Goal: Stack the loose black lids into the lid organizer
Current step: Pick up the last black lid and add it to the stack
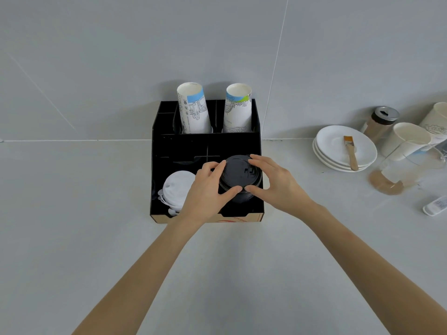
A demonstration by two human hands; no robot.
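Observation:
A black lid organizer (159, 151) stands on the grey counter against the wall. A stack of black lids (239, 176) sits in its front right compartment. My left hand (208, 192) grips the stack's left side with thumb and fingers. My right hand (273, 182) grips its right side the same way. A stack of white lids (175, 187) lies tilted in the front left compartment, partly hidden by my left hand. No loose black lids show on the counter.
Two stacks of printed paper cups (193, 110) stand in the organizer's back row. To the right are stacked white saucers (338, 151) with a small brush (350, 151), a shaker jar (382, 122), white cups (408, 141), a clear pitcher (406, 170) and a small white object (435, 205).

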